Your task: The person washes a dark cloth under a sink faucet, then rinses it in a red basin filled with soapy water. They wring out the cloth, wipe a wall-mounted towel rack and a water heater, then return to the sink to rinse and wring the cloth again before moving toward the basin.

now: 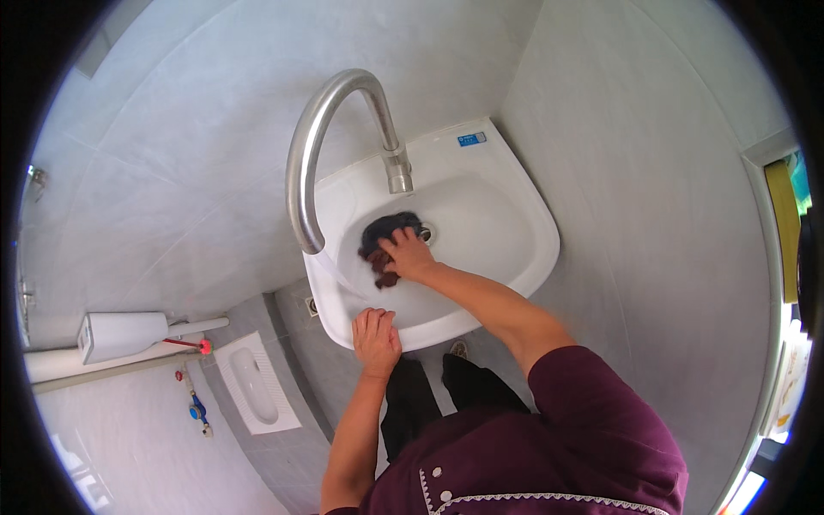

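In a white washbasin (524, 257), a wet-looking bunched cloth (390, 227), black with reddish-brown parts, lies left of the drain (425, 233). On top of it is my right hand (409, 255), its bent fingers gripping the material. My left hand (376, 337) rests at the basin's front left rim, fingers together and curled over the edge. A tall curved metal faucet (307, 154) arches over the basin's left side. From its spout a faint stream of water (333, 270) seems to fall inside the left wall.
Grey walls (618, 172) stand behind and to the right of the basin. Down at the left are a squat toilet (256, 384), a white cistern (124, 335) with pipes, and a blue water meter (197, 412). A blue sticker (471, 139) marks the basin's back corner.
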Motion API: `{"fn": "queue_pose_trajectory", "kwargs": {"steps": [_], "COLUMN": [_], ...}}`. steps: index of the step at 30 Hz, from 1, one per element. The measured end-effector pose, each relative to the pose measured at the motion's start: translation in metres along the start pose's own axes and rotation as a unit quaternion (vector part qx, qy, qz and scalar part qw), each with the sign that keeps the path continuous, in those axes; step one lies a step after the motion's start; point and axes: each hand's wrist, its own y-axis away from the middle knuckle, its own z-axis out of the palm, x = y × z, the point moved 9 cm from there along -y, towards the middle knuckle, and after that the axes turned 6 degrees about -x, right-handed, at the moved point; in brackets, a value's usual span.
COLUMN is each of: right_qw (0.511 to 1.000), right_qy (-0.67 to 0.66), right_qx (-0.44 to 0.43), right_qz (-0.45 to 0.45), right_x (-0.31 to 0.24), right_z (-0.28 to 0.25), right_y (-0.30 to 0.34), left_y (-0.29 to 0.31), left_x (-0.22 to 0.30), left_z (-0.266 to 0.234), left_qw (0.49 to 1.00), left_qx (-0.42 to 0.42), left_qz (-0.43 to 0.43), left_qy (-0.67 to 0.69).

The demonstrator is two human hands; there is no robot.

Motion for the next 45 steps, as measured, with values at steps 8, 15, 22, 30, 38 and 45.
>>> {"fn": "queue_pose_trajectory", "kwargs": {"steps": [8,15,22,30,38,45], "right_qw": [0.965,0.934,0.985,0.975,0.989,0.989], "right_qy": [-0.145,-0.303,-0.055,0.035,0.008,-0.121], "right_qx": [-0.188,0.074,0.166,0.153,0.049,-0.027], "right_qz": [0.113,0.176,-0.007,0.158,0.143,0.082], "right_x": [0.039,0.124,0.089,0.194,0.112,0.006], "right_z": [0.012,-0.103,-0.199,-0.205,-0.131,-0.096], "right_y": [0.041,0.059,-0.03,0.0,0.083,0.038], "left_y": [0.001,-0.001,-0.002,-0.003,-0.003,0.0], "left_x": [-0.006,-0.003,-0.002,-0.002,-0.004,-0.007], "left_z": [-0.002,-0.002,-0.002,-0.001,-0.002,-0.001], "left_qw": [1.0,1.0,1.0,1.0,1.0,1.0], "left_qx": [-0.013,0.007,0.006,-0.003,0.008,-0.002], "left_qz": [-0.013,-0.01,-0.008,0.005,0.0,0.006], "left_qy": [-0.011,0.003,0.002,0.005,0.023,0.014]}}
